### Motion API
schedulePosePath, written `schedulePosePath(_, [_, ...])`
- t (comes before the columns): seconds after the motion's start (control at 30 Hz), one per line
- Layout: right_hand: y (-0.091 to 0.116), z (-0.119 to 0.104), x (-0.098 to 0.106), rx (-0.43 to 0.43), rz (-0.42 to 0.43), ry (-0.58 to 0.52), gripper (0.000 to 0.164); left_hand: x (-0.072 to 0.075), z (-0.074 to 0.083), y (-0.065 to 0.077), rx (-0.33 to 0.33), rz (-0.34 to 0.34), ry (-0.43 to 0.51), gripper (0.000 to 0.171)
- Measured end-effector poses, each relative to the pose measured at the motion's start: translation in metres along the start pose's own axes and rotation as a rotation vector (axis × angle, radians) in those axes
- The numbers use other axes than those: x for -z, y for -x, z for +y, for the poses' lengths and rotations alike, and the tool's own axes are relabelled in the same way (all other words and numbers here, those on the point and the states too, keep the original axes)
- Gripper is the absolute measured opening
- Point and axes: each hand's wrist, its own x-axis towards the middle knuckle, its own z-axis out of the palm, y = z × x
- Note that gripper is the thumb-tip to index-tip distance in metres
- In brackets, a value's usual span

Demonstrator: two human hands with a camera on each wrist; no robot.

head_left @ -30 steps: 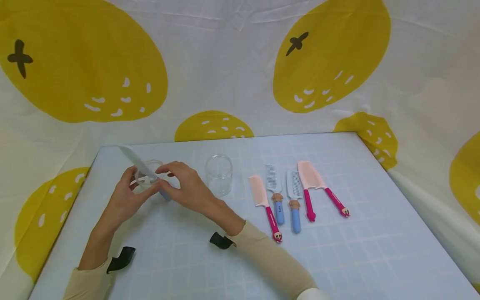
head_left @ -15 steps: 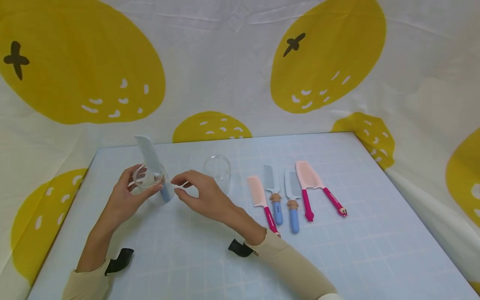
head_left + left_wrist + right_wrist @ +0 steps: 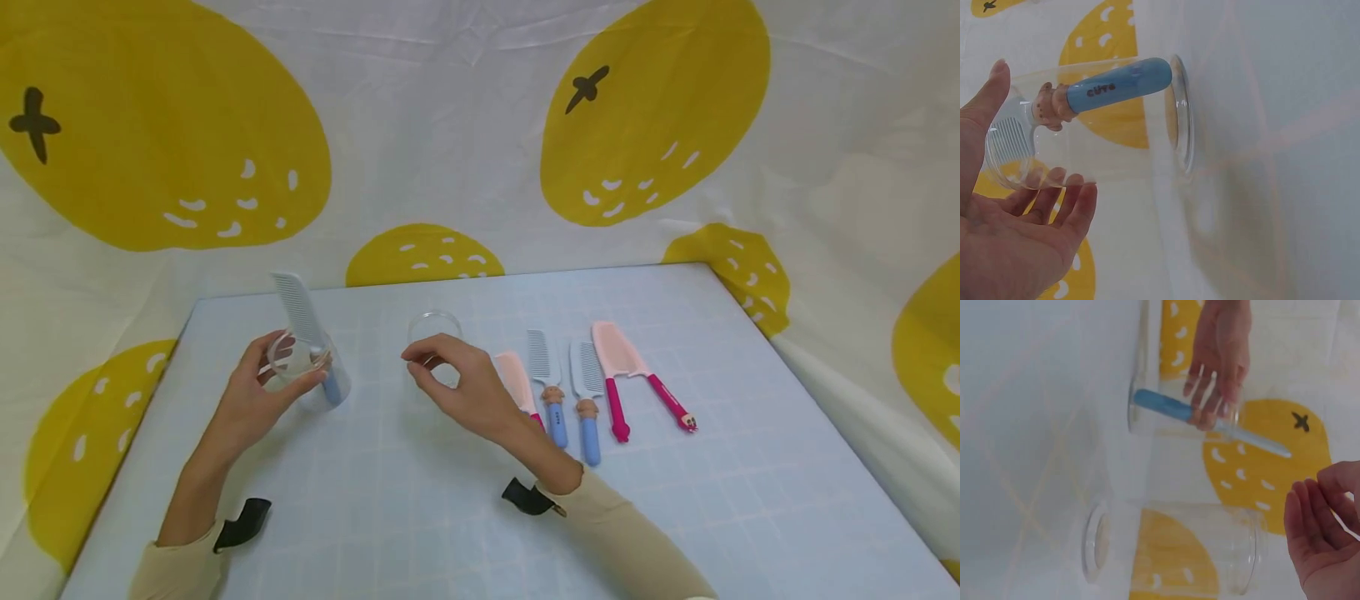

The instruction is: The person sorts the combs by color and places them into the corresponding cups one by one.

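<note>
My left hand [image 3: 255,396] grips the rim end of a clear glass [image 3: 1116,140], thumb on one side and fingers on the other. Inside this glass leans a light blue comb [image 3: 297,307]; its teeth stick out above the rim. In the left wrist view, the comb's blue handle [image 3: 1119,86] reaches near the glass's base. My right hand [image 3: 468,387] is in the air with loosely bent fingers and holds nothing. Behind it in the head view stands a second clear glass [image 3: 1194,550], partly hidden by the fingers.
Right of my right hand lie two blue combs [image 3: 555,408] and several pink combs [image 3: 617,354] with magenta handles; my hand and wrist partly cover the nearest pink one. A pale blue checked cloth [image 3: 375,517] covers the table. A fruit-print curtain [image 3: 480,150] hangs behind.
My right hand has let go of the blue comb and moved right, in front of the second glass. The comb has tipped more upright in the glass. My left hand keeps its hold.
</note>
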Motion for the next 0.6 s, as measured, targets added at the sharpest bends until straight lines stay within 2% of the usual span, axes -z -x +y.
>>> schedulePosePath(0.33, [0.015,0.012,0.029,0.001,0.127,0.007,0.016,0.001,-0.001,0.0,-0.001,-0.007,0.015,0.105])
schedulePosePath(0.6, [0.03,0.023,0.046,-0.072,0.169,0.046,0.019,0.0,-0.001,-0.001,0.007,-0.002,0.01,0.105])
